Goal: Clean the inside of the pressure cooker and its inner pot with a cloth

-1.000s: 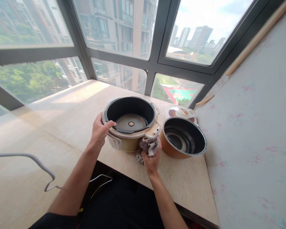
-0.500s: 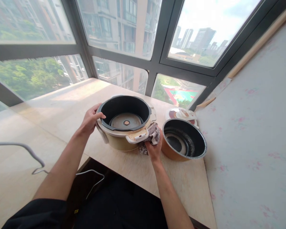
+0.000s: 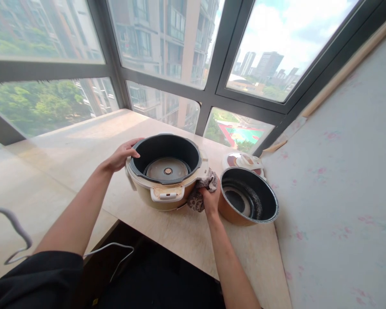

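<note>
An open cooker body (image 3: 167, 195), beige with a black inner well, stands on the wooden counter (image 3: 83, 150). My left hand (image 3: 121, 154) grips its rim on the far left side, fingers curled over the edge. My right hand (image 3: 209, 201) is closed on a patterned cloth (image 3: 203, 191) and presses it against the cooker's right side wall. The cooker's front latch faces me.
A copper-coloured inner pot (image 3: 248, 197) with a dark lining stands right of the cooker, near the wall. Behind the pot lies the cooker lid (image 3: 244, 161). A grey power cord (image 3: 19, 236) hangs off the counter at the left. Windows run along the back.
The cooker has been turned so its latch came round from the right to face me. My left hand slid along the rim to the far left. The cloth moved to the right side wall.
</note>
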